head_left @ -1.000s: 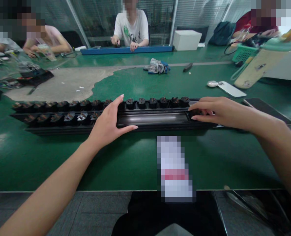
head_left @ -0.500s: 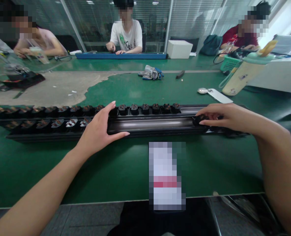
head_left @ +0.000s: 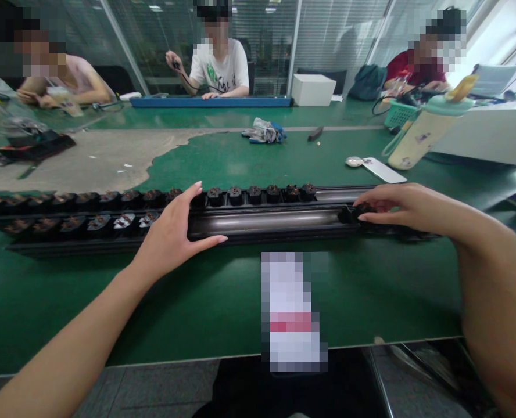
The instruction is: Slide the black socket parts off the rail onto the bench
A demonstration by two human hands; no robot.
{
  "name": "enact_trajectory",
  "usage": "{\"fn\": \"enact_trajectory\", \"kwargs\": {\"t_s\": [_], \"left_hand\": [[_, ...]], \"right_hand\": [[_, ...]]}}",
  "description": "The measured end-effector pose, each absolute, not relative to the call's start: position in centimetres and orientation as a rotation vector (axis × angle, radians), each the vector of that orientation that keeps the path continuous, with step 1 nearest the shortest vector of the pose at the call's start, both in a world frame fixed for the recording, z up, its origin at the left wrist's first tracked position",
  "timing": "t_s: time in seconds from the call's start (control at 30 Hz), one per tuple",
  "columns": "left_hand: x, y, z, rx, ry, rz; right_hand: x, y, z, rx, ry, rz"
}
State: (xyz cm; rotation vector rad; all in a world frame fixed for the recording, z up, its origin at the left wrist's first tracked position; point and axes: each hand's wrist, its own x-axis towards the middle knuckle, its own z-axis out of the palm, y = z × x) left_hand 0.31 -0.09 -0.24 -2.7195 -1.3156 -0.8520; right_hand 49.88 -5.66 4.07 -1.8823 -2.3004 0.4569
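Observation:
A long black two-channel tray (head_left: pixel 267 223) lies across the green table (head_left: pixel 197 302) in front of me. Its far channel holds a row of small black parts with copper tops (head_left: pixel 258 193); the near channel is filled only at the left (head_left: pixel 96 222). My left hand (head_left: pixel 171 232) rests open on the tray, fingers stretched over both channels, thumb on the front rim. My right hand (head_left: pixel 393 204) lies on the tray's right end, fingertips pinched on a small black part (head_left: pixel 349 213) in the near channel.
A pixelated card (head_left: pixel 290 310) lies near the table's front edge. Beyond the tray are a white flat object (head_left: pixel 382 169), a cream bottle with a teal lid (head_left: pixel 423 134), crumpled gloves (head_left: pixel 263 131), a white box (head_left: pixel 312 89). Three people work at the far side.
The view has tilted up slightly. My right hand has slid the small black part a little leftward along the near channel. The person opposite has raised a hand.

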Motion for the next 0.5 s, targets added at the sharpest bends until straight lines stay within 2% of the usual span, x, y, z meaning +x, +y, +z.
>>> {"fn": "enact_trajectory", "kwargs": {"t_s": [0.33, 0.5], "left_hand": [[0.4, -0.2, -0.1, -2.719, -1.332, -0.842], [0.5, -0.2, -0.1, -2.722, -1.335, -0.838]], "right_hand": [[51.2, -6.5, 4.7, -2.080, -2.258, 0.478], [51.2, -6.7, 4.7, -2.045, -2.211, 0.348]]}}
